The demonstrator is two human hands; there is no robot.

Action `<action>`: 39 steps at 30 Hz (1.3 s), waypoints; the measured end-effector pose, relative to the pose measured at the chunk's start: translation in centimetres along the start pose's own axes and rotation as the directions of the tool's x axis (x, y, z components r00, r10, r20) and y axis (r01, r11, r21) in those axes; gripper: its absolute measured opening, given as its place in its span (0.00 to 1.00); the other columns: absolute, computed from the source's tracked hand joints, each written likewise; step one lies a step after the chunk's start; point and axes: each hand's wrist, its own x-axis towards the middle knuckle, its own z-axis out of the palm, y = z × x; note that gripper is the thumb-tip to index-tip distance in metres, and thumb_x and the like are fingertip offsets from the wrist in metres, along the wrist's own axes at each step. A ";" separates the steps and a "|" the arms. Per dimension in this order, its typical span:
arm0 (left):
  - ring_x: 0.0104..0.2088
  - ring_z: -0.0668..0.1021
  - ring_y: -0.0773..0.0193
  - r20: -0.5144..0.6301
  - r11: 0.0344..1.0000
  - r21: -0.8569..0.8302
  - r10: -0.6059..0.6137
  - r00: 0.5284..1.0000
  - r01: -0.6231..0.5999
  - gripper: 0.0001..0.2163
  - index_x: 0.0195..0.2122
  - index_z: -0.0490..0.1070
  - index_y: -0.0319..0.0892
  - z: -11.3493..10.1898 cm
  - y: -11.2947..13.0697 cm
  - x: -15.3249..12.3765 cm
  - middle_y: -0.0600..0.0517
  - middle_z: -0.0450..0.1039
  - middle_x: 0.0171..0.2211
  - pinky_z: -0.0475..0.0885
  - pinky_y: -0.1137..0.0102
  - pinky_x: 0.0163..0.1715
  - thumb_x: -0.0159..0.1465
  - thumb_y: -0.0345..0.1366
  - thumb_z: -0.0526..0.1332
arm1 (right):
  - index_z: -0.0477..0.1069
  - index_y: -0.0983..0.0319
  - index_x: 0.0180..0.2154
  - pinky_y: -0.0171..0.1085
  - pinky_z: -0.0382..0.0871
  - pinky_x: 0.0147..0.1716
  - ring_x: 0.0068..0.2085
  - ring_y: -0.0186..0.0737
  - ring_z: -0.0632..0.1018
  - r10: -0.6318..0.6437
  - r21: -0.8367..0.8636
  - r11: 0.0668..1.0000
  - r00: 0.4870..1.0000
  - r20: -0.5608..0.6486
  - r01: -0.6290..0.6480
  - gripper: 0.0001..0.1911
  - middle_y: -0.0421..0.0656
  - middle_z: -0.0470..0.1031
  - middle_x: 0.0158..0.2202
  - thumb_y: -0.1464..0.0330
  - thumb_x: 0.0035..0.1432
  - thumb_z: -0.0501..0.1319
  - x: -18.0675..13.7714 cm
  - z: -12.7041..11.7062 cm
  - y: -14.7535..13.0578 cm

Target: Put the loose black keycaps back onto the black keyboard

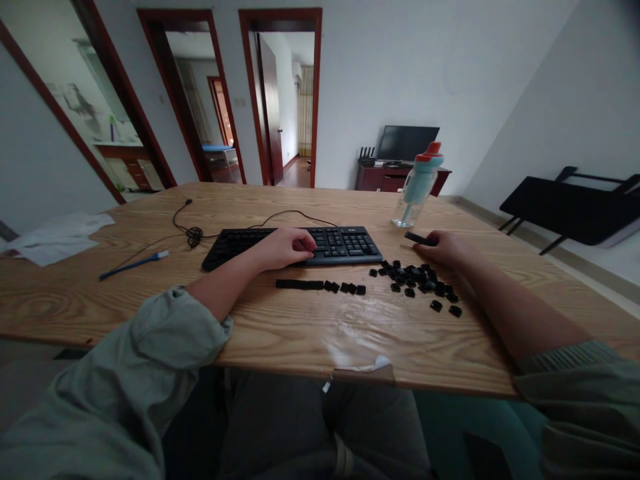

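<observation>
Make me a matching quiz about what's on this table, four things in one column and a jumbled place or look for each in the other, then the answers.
Things:
1. keyboard
2. bottle
3. brush
4. loose keys

Places and looks:
A. blue, with a white end
B. in a scattered pile near the right hand
C. partly covered by the left hand
D. standing upright, with red on its top

Pairs: 1-C, 2-D, 3-A, 4-B
</observation>
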 end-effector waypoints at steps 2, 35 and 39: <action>0.30 0.77 0.63 0.014 1.000 0.010 0.005 1.000 -0.005 0.09 0.37 0.77 0.41 0.0 0.0 0.0 0.51 0.79 0.31 0.73 0.68 0.32 0.57 0.38 0.66 | 0.75 0.60 0.39 0.43 0.63 0.27 0.31 0.48 0.77 0.001 0.039 0.999 1.000 0.010 -0.002 0.21 0.50 0.79 0.32 0.50 0.54 0.63 0.0 0.0 0.1; 0.35 0.77 0.62 0.295 0.911 0.361 0.093 0.951 -0.201 0.11 0.41 0.82 0.41 0.1 0.8 -0.3 0.48 0.79 0.36 0.68 0.71 0.38 0.59 0.34 0.64 | 0.75 0.61 0.37 0.39 0.64 0.24 0.27 0.45 0.77 0.003 0.116 0.993 0.994 0.105 -0.015 0.18 0.48 0.79 0.29 0.53 0.55 0.63 0.0 -0.1 0.2; 0.37 0.78 0.62 0.216 0.934 0.287 0.154 0.964 -0.214 0.09 0.39 0.82 0.42 0.2 0.9 -0.3 0.48 0.79 0.37 0.69 0.70 0.40 0.61 0.36 0.63 | 0.75 0.61 0.37 0.40 0.65 0.24 0.28 0.45 0.77 -0.001 0.100 0.995 0.993 0.117 -0.011 0.19 0.49 0.79 0.30 0.52 0.56 0.63 0.3 0.0 0.4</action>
